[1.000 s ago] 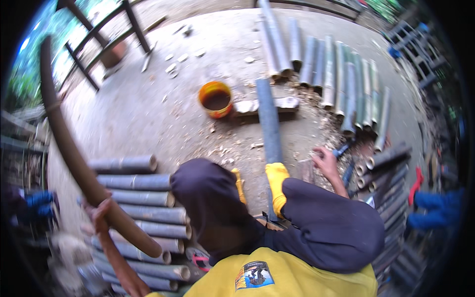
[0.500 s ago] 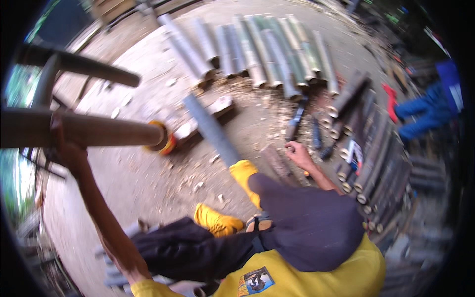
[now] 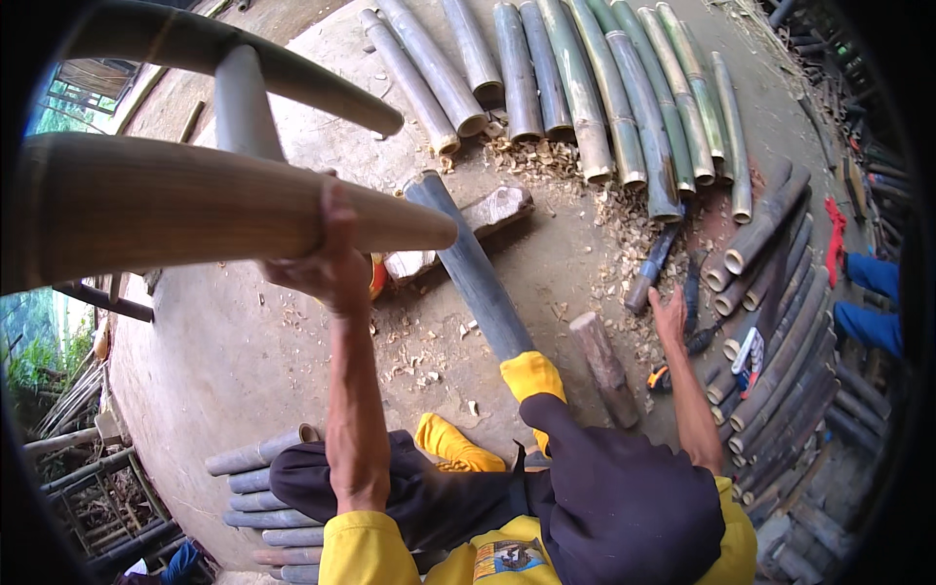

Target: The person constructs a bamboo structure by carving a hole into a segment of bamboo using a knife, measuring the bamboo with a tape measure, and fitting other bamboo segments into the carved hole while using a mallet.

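Note:
My left hand point(image 3: 330, 249) is wrapped round a thick bamboo pole point(image 3: 175, 210), lifted above the floor at the left. A short crosspiece point(image 3: 246, 102) joins it to a second bamboo pole point(image 3: 292, 88), forming a frame. My right hand point(image 3: 669, 317) is low over the floor, fingers apart and with nothing in it. Just beyond its fingertips lies a dark bar-shaped tool point(image 3: 651, 268) with a brownish end; its kind is unclear. A grey bamboo length point(image 3: 473, 268) runs from a yellow-socked foot across a pale wood block point(image 3: 499, 210).
Cut bamboo lengths point(image 3: 585, 97) lie in a row at the far side. Darker ones point(image 3: 780, 341) are piled at the right, others point(image 3: 263, 502) at the lower left. Shavings point(image 3: 624, 234) and a short log point(image 3: 603, 366) lie on the floor. A person's blue-trousered legs point(image 3: 871, 302) show at far right.
My left hand and the bamboo frame have moved right, in front of the grey bamboo length. The view has also shifted. My right hand stays low near the dark tool.

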Action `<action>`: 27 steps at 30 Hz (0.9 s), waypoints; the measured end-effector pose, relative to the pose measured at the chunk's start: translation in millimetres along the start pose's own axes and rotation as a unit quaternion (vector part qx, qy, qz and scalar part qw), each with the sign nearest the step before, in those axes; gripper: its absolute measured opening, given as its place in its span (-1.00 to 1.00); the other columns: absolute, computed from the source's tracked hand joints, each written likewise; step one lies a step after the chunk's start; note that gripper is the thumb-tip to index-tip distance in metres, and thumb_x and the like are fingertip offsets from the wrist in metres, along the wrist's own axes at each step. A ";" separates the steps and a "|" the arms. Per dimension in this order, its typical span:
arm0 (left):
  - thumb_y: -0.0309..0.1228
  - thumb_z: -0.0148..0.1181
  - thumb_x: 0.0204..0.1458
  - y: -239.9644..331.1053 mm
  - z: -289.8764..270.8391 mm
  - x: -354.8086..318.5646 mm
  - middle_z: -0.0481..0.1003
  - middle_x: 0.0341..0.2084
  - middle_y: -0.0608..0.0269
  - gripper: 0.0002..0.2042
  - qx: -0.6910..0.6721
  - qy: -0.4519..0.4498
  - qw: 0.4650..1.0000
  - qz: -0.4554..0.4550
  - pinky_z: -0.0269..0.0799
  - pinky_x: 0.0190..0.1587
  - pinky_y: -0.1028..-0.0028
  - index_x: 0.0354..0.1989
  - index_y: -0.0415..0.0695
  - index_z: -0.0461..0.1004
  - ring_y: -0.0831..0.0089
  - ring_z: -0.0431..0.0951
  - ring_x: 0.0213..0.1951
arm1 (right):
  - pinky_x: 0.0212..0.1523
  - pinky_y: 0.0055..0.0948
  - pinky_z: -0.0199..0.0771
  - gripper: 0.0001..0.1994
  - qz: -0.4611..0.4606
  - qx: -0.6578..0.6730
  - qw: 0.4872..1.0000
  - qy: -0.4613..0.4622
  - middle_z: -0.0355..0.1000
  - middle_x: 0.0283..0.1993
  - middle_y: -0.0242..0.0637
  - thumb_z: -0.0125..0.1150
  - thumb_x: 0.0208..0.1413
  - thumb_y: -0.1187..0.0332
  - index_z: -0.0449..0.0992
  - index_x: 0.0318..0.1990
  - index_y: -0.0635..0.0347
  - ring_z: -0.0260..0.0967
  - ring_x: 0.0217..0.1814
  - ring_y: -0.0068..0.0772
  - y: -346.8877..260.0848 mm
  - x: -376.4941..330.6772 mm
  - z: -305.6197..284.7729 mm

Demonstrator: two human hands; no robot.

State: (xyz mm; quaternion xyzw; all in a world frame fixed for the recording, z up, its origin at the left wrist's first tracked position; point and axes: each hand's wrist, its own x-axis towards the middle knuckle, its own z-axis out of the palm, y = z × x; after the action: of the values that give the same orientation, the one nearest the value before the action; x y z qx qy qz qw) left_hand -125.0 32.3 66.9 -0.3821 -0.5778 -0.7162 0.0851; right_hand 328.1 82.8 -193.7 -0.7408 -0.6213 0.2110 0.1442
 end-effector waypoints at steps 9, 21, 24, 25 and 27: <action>-0.62 0.19 -0.19 0.7 40.3 -43.8 0.49 -0.34 -0.01 -0.60 0.004 0.028 0.996 -0.081 0.47 -0.15 0.35 -0.13 -0.46 0.28 0.30 0.51 -0.28 | 0.10 -0.18 0.25 -0.16 0.232 0.170 0.957 0.023 0.33 -0.01 0.23 0.35 -0.39 0.16 0.19 0.12 0.45 0.28 0.06 0.15 7.3 66.0 38.7; -0.32 0.50 -0.48 -19.9 21.6 -47.8 0.41 -0.27 0.11 -0.25 0.034 0.037 0.991 -0.127 0.42 -0.17 0.34 -0.05 -0.28 0.23 0.32 0.48 -0.26 | -0.19 -0.34 0.36 -0.50 0.148 0.238 0.948 0.149 0.37 -0.25 -0.13 0.28 -0.21 0.36 0.32 -0.04 0.33 0.34 -0.24 -0.29 4.6 -12.3 27.9; -0.35 0.48 -0.47 -10.9 17.6 -51.4 0.41 -0.28 0.12 -0.26 0.056 0.075 0.988 -0.124 0.41 -0.16 0.34 -0.04 -0.28 0.22 0.33 0.48 -0.26 | -0.22 -0.40 0.37 -0.51 0.066 0.328 0.937 0.097 0.35 -0.25 -0.22 0.28 -0.20 0.45 0.30 -0.04 0.33 0.33 -0.25 -0.38 -49.0 -74.7 30.7; -0.35 0.48 -0.48 -12.0 26.8 -53.4 0.41 -0.28 0.12 -0.25 0.034 0.084 0.988 -0.124 0.41 -0.15 0.34 -0.04 -0.27 0.22 0.33 0.47 -0.26 | -0.23 -0.42 0.37 -0.51 0.045 0.370 0.927 0.042 0.35 -0.25 -0.25 0.28 -0.20 0.48 0.29 -0.03 0.32 0.32 -0.26 -0.41 -70.9 -79.5 29.3; -0.43 0.44 -0.44 -7.3 55.2 -59.3 0.42 -0.28 0.10 -0.29 -0.031 0.083 0.988 -0.125 0.43 -0.15 0.33 -0.02 -0.30 0.21 0.32 0.48 -0.26 | -0.24 -0.46 0.38 -0.51 0.007 0.437 0.894 -0.102 0.33 -0.24 -0.31 0.28 -0.20 0.53 0.28 -0.03 0.32 0.31 -0.27 -0.47 -129.8 -67.9 28.0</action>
State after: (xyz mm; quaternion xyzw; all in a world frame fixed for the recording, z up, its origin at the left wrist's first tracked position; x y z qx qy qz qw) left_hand -63.3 64.9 25.3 -0.2489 -0.5891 -0.7681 0.0306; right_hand 193.3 39.0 -147.2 -0.5820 -0.4721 0.5369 0.3875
